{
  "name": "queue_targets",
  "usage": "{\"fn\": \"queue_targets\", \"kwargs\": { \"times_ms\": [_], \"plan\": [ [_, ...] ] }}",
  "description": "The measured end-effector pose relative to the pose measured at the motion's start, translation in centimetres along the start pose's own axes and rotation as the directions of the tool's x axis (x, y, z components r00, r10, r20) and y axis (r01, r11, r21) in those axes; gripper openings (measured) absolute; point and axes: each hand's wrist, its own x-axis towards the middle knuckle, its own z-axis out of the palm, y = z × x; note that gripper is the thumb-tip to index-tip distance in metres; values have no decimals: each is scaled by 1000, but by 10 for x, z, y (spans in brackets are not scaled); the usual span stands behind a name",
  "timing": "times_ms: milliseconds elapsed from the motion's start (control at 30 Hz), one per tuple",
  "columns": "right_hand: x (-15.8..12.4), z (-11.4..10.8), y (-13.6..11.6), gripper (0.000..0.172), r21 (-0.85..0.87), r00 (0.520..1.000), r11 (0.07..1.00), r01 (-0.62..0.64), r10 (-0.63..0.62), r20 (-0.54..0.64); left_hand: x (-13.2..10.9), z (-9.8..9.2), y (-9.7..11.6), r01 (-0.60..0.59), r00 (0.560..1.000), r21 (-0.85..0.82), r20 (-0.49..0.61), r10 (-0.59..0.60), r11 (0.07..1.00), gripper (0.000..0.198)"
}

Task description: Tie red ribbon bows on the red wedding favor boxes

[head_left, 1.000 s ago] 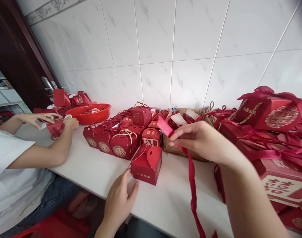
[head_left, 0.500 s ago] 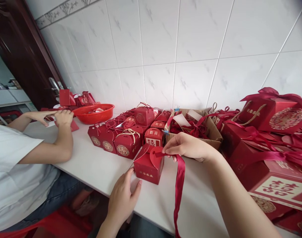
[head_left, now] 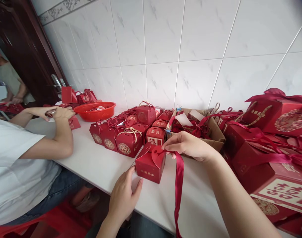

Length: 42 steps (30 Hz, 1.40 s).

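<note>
A small red gift box (head_left: pixel 150 167) with gold lettering stands upright on the white table in front of me. My right hand (head_left: pixel 183 145) pinches a dark red ribbon (head_left: pixel 179 178) close to the hole in the box's curved top flap. From those fingers the ribbon hangs down past the table's front edge. My left hand (head_left: pixel 124 195) rests at the box's left side, thumb and fingers apart, with the fingertips at or very near its lower corner. Whether they touch the box I cannot tell.
Finished-looking red boxes (head_left: pixel 129 144) cluster behind. A cardboard box (head_left: pixel 216 134) of ribbons and cards stands by the wall. Larger ribboned boxes (head_left: pixel 270 165) pile up at right. Left are a red basin (head_left: pixel 96 114) and a co-worker (head_left: pixel 51 142) handling red card. Another person (head_left: pixel 13 79) is farther back.
My right fingers and the ribbon end have moved slightly nearer the flap's hole. My left hand has hardly moved. Another person now shows in the doorway at far left.
</note>
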Motion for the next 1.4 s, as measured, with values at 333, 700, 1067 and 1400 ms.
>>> {"fn": "queue_targets", "kwargs": {
  "times_ms": [333, 700, 1067, 1400],
  "plan": [
    [1, -1, 3, 18, 55, 1000, 998, 14, -14, -13, -2, 0, -1, 8, 1000, -14, 13, -8, 1000, 47],
    [3, 0, 4, 18, 24, 1000, 1000, -6, 6, -9, -2, 5, -7, 3, 1000, -17, 16, -2, 1000, 44],
    [11, 2, 12, 14, -20, 999, 999, -30, 30, -15, 11, -20, 44, -208, 929, -183, -345, 136, 961, 11],
    [11, 3, 10, 12, -125, 998, 990, -68, 68, -2, 39, -13, 73, -207, 922, -134, -358, 147, 969, 14]
  ]
}}
